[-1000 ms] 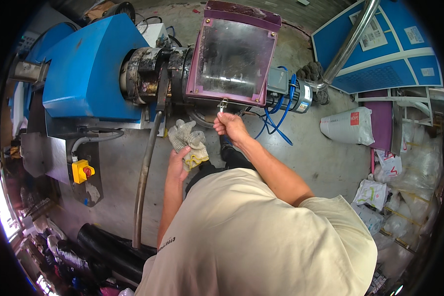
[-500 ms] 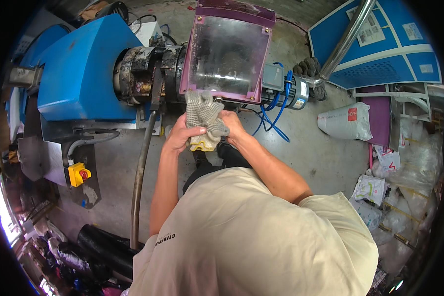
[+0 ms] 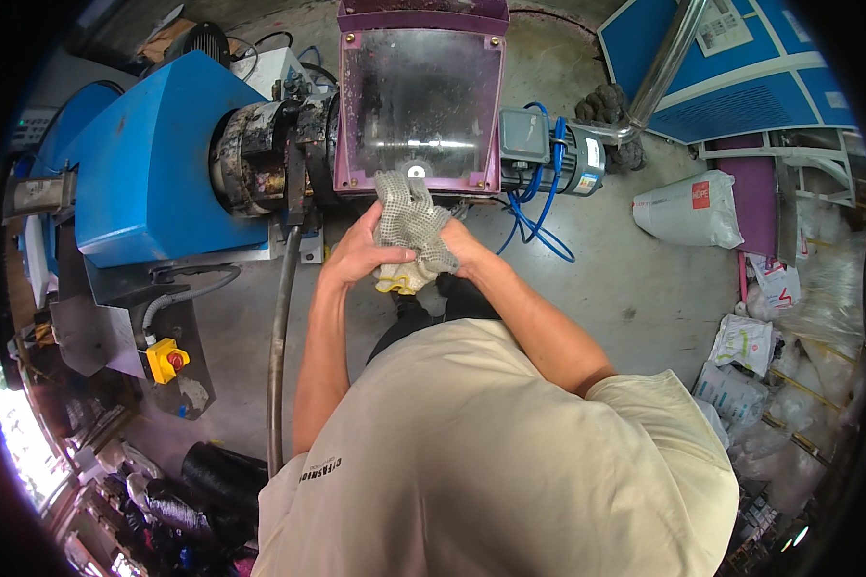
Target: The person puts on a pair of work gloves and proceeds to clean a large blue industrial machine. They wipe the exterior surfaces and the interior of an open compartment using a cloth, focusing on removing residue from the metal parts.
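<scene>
Between my two hands, in front of my body, is a grey-white knitted work glove (image 3: 409, 226) with a yellow-edged cuff hanging down. My left hand (image 3: 364, 248) is closed on its left side, the thumb lying across the fabric. On the other side, my right hand (image 3: 462, 245) grips the glove, its fingers mostly hidden behind the cloth. Whether a second glove is bunched with it, I cannot tell. Just beyond the glove stands the purple-framed clear guard (image 3: 423, 115) of a machine.
Left of the guard is a blue machine housing (image 3: 164, 154). A metal pole (image 3: 281, 337) rises beside my left arm, near a yellow box with a red button (image 3: 166, 361). Blue cables (image 3: 548, 226) hang by a motor (image 3: 577, 162). At right stand a white sack (image 3: 688, 213) and plastic bundles (image 3: 818, 298).
My view has shifted slightly, so the machine sits further left. Both hands keep hold of the glove, which has spread and turned a little between them.
</scene>
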A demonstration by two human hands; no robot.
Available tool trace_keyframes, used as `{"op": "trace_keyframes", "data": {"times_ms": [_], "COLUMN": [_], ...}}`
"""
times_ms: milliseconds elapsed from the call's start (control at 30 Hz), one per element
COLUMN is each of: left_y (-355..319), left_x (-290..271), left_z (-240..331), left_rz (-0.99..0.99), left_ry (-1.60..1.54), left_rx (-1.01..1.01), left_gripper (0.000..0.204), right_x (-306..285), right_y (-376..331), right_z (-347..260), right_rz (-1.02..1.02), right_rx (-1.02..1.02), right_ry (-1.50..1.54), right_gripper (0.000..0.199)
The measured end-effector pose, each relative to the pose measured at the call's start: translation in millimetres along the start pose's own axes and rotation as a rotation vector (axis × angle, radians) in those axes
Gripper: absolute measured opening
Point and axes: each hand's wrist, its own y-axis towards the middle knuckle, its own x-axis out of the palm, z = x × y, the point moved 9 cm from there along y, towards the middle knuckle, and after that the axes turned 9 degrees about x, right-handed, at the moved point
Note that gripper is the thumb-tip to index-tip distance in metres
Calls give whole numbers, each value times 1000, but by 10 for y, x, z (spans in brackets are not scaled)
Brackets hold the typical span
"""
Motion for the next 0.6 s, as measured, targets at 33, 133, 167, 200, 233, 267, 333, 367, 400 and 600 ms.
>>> {"op": "trace_keyframes", "data": {"times_ms": [33,133,167,200,233,267,333,367,400,600], "left_y": [-2,-98,-116,-142,-165,-184,-158,-152,-153,-151], "left_x": [2,79,109,157,192,208,152,120,104,-137], "left_z": [48,-86,-87,-95,-114,-106,-184,-237,-296,-527], "left_rz": [5,-176,-171,-166,-163,-144,-165,-171,-180,-105], "left_ry": [39,363,361,359,357,331,401,434,498,721], "left_rx": [4,-43,-44,-46,-49,-52,-99,-121,-141,-90], "left_gripper": [85,86,87,87,88,90,93,94,94,94], "right_x": [-16,-91,-161,-218,-298,-389,-482,-465,-500,-173], "right_y": [4,47,86,133,177,198,242,172,27,-1247], "right_z": [19,84,117,159,159,146,79,81,95,-1716], "right_rz": [-7,-31,-41,-51,8,73,250,236,222,717], "right_rx": [21,64,60,56,-7,-71,-112,-104,-95,-671], "right_ry": [9,43,62,81,-93,-272,-720,-904,-1087,-890], "right_gripper": [37,36,35,34,33,33,19,18,17,17]}}
